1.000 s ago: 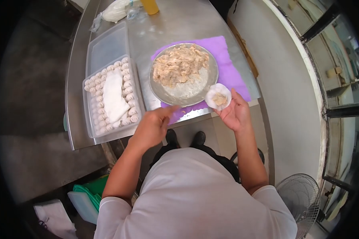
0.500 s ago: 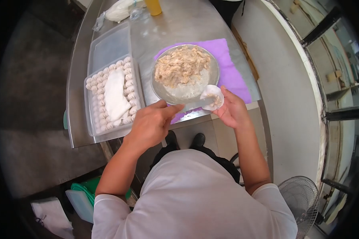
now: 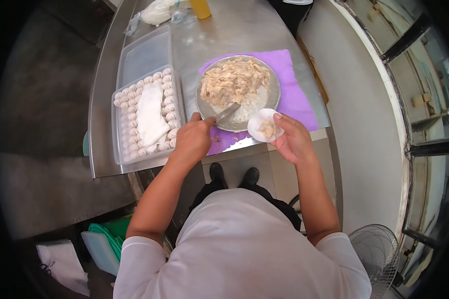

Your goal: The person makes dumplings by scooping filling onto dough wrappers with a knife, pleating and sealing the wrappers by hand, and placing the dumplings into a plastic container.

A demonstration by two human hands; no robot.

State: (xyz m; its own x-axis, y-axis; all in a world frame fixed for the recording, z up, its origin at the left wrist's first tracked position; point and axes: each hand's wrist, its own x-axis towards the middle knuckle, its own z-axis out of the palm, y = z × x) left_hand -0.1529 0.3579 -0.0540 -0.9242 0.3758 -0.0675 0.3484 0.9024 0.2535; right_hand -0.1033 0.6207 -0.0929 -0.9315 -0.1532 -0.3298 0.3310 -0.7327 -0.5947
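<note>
My left hand is closed round the handle of a flat metal spatula. Its blade reaches over the bare near part of a round metal bowl. A mound of pale minced filling lies in the far part of that bowl. Just off the bowl's near right rim, my right hand holds a round white dumpling wrapper between thumb and fingers. A small lump of filling sits on the wrapper, which lies open.
A purple cloth lies under the bowl on the steel table. On the left, a plastic container holds rows of pleated dumplings, partly covered by a white cloth. A yellow cup stands far back. A fan is lower right.
The spatula has moved away from the wrapper, back to the left and over the bowl. The wrapper has turned more face up, showing its filling. The view has shifted slightly.
</note>
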